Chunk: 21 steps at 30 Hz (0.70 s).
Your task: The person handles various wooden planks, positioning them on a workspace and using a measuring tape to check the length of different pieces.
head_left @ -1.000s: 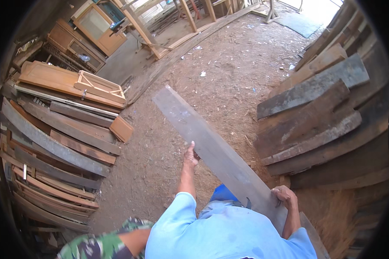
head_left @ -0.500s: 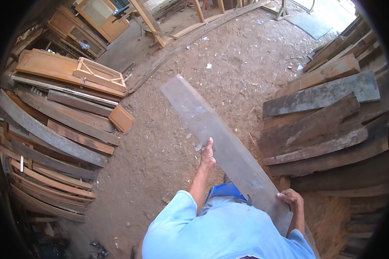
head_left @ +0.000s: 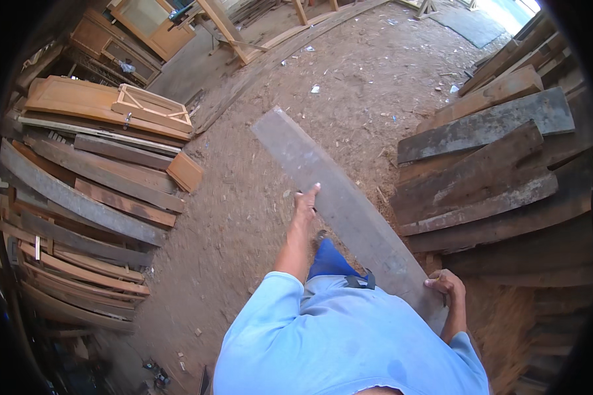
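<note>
A long grey wooden plank (head_left: 346,197) slants across in front of my body, its far end up and to the left. My left hand (head_left: 306,201) grips its left edge about midway along, the thumb on the upper face and the fingers curled beneath, mostly hidden. On the right edge, closer to my body, my right hand (head_left: 447,284) is closed round the board, thumb on top. The plank's near end passes beside my right side and is partly hidden by my shirt and arm. Both arms carry it above the dirt floor.
Stacked thick boards (head_left: 484,131) lie along the right, close to the plank. More planks (head_left: 92,171) and a wooden door panel (head_left: 72,102) are piled on the left. A long curved beam (head_left: 244,85) crosses the floor ahead, near a timber frame (head_left: 224,29).
The plank has shifted slightly, its far end a little up and to the right. My left hand rises with it. One blue trouser leg shows further forward. Both hands keep hold.
</note>
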Each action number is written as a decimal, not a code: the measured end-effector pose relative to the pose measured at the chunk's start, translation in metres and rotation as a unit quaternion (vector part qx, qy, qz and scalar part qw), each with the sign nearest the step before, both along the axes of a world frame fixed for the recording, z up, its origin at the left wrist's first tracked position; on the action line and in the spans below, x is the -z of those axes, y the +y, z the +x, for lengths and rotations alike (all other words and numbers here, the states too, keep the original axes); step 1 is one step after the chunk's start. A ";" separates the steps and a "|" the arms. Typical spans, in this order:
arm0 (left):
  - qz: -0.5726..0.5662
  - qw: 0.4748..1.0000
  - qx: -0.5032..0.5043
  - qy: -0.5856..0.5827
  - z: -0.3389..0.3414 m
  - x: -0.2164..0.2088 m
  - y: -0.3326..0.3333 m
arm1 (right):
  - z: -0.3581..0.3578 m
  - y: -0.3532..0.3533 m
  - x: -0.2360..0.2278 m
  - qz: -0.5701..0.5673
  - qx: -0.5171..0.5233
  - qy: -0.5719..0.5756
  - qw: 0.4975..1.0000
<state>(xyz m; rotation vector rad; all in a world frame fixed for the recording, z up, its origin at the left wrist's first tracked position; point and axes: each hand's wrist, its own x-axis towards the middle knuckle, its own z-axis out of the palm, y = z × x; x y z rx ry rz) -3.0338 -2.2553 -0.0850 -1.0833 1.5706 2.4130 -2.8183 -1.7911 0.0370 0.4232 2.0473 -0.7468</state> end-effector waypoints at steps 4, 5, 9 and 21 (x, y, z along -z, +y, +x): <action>-0.080 0.996 0.011 0.024 -0.055 0.004 -0.047 | -0.030 -0.041 -0.020 0.054 0.021 0.146 0.988; -0.102 0.995 0.017 0.012 -0.064 0.007 -0.055 | -0.040 -0.053 -0.020 0.058 0.052 0.182 0.980; -0.107 0.988 0.090 0.064 -0.085 0.012 -0.076 | -0.098 -0.120 -0.024 0.099 0.030 0.201 0.974; -0.593 0.740 0.308 0.069 -0.101 -0.037 -0.194 | -0.222 -0.260 -0.017 0.169 -0.035 0.078 0.982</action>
